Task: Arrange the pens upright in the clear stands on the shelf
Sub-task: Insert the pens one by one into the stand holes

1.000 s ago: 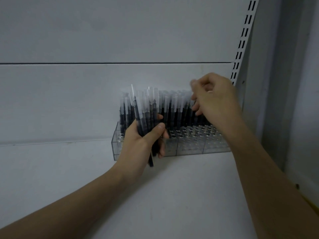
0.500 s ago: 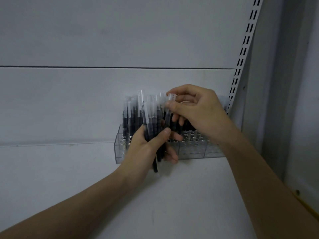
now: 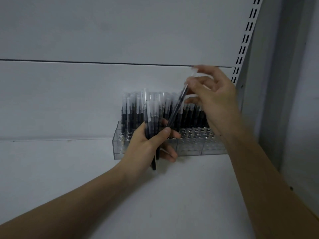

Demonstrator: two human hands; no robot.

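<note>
While the left hand (image 3: pixel 146 145) clenches a bundle of pens (image 3: pixel 151 121) as supply before the clear stands (image 3: pixel 189 149) on the shelf (image 3: pixel 172 195), the right hand (image 3: pixel 212 94) pinches a single pen (image 3: pixel 176 109), tilted, presumably for an empty hole at right.

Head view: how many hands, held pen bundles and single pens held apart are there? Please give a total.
Hands: 2, left hand, right hand
Pen bundles: 1, bundle in the left hand
Single pens: 1, single pen pinched by the right hand
Total: 4
</note>
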